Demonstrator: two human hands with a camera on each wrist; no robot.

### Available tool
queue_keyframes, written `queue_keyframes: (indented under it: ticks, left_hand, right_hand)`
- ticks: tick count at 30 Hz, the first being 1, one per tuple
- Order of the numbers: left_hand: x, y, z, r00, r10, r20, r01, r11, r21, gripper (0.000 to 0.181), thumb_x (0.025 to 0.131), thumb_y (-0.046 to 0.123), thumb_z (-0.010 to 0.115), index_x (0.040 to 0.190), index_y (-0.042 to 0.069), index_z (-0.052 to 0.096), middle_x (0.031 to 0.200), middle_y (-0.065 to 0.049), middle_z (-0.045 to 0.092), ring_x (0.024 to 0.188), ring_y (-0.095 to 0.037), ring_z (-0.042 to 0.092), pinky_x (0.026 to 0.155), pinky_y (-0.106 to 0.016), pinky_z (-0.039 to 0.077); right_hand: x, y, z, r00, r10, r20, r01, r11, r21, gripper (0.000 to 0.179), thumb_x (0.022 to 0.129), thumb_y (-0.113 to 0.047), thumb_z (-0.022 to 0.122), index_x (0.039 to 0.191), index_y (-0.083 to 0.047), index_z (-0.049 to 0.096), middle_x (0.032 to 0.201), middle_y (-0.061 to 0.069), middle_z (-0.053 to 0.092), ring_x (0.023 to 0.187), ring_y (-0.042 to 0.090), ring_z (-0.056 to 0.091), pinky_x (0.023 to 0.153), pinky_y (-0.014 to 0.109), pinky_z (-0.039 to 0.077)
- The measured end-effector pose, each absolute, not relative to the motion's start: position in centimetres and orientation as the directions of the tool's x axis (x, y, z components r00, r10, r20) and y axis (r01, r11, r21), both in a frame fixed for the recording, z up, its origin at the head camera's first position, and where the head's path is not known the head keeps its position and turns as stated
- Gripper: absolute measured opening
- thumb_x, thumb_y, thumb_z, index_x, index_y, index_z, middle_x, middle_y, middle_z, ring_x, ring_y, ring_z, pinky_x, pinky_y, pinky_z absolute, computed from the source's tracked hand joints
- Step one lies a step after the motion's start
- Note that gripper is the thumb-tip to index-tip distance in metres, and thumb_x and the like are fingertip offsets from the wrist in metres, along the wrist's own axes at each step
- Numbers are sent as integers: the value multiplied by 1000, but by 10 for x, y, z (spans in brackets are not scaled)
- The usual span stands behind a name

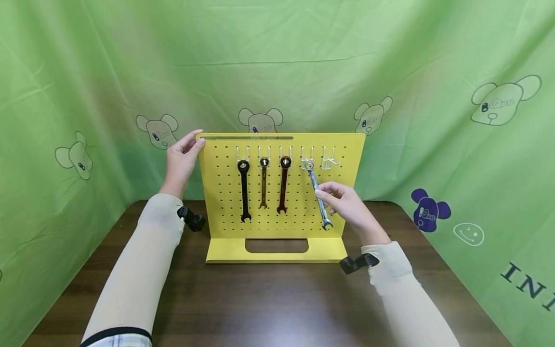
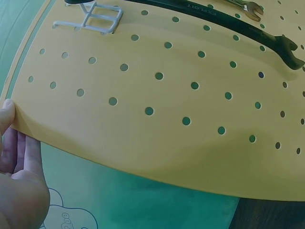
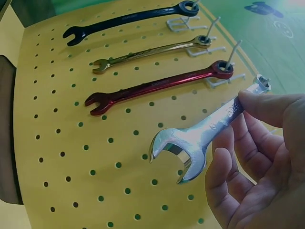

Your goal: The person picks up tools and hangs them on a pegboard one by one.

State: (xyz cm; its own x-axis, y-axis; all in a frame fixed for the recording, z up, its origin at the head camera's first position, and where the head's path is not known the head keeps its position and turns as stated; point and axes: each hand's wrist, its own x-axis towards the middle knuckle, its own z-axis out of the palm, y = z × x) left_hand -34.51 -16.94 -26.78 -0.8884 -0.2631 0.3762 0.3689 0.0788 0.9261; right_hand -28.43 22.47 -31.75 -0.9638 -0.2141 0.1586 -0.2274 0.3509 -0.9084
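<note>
My right hand pinches a silver ratcheting combination wrench by its shaft, thumb against fingers. The wrench leans with its open end down, and its ring end is at the fourth white hook; whether the hook passes through the ring I cannot tell. At the upper left corner of a yellow pegboard, my left hand pinches the edge between thumb and fingers. Left of the silver wrench hang a black wrench, a smaller gold wrench and a red wrench, each by its ring end.
A fifth white hook at the right carries no wrench. The pegboard stands upright on its flat base on a dark wooden table. Green printed cloth hangs behind and at both sides.
</note>
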Motion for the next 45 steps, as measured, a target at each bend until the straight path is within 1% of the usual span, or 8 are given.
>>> queue_keyframes:
  ticks: [4, 10, 17, 24, 27, 34, 41, 45]
  left_hand:
    - [-345, -169, -268, -891, -264, 369, 364, 71, 929, 35, 96, 24, 69, 131, 18, 69, 118, -3, 63, 105, -11, 57, 95, -25, 50]
    - [-346, -170, -268, -896, -259, 361, 353, 78, 932, 38, 97, 25, 69, 134, 16, 67, 119, -3, 63, 105, -11, 57, 95, -26, 50]
    - [-347, -170, -269, -893, -262, 367, 359, 77, 930, 37, 97, 25, 69, 132, 16, 68, 116, -2, 63, 103, -11, 56, 94, -25, 50]
    - [-347, -170, -269, -892, -263, 367, 358, 83, 930, 38, 96, 25, 70, 133, 15, 67, 117, -2, 63, 104, -10, 56, 95, -25, 50]
    - [-346, -170, -269, -891, -264, 369, 360, 83, 929, 39, 96, 25, 70, 133, 14, 67, 118, -2, 63, 105, -11, 55, 95, -25, 50]
    - [-346, -169, -268, -889, -266, 372, 364, 82, 928, 39, 96, 24, 70, 133, 13, 66, 117, -1, 63, 104, -10, 56, 95, -25, 50]
    - [-346, -169, -268, -889, -269, 370, 361, 83, 929, 37, 96, 24, 70, 133, 15, 67, 118, -2, 63, 105, -10, 56, 95, -25, 50]
    - [-346, -169, -267, -891, -268, 367, 359, 79, 930, 36, 96, 23, 70, 131, 17, 68, 119, -3, 63, 106, -11, 56, 96, -25, 50]
  right_hand:
    - [-286, 222, -320, -966, -210, 152, -219, 349, -911, 46, 101, -32, 63, 126, 6, 57, 93, 6, 56, 84, 18, 52, 70, 29, 52]
    - [-291, 220, -325, -969, -205, 136, -202, 354, -913, 45, 102, -33, 62, 126, 5, 57, 95, 7, 58, 86, 20, 54, 75, 31, 54]
    - [-301, 213, -332, -974, -200, 107, -172, 345, -923, 49, 102, -36, 61, 131, 3, 58, 112, 10, 64, 96, 20, 60, 87, 41, 54]
    - [-303, 202, -333, -981, -174, 84, -135, 309, -942, 51, 102, -33, 60, 136, 4, 54, 131, 20, 59, 108, 25, 60, 93, 44, 52]
    - [-304, 200, -333, -983, -167, 82, -128, 287, -949, 51, 103, -33, 60, 137, 4, 53, 133, 21, 58, 111, 27, 58, 95, 45, 52]
    - [-307, 202, -337, -983, -162, 90, -132, 274, -953, 52, 102, -34, 61, 138, 4, 53, 132, 20, 58, 112, 24, 58, 93, 37, 53]
    - [-305, 204, -335, -980, -166, 108, -149, 261, -954, 52, 101, -32, 62, 139, 2, 53, 132, 20, 58, 111, 25, 59, 96, 43, 52]
    - [-301, 207, -333, -978, -173, 117, -161, 264, -951, 53, 101, -34, 63, 140, 0, 53, 134, 19, 57, 115, 31, 57, 96, 43, 52]
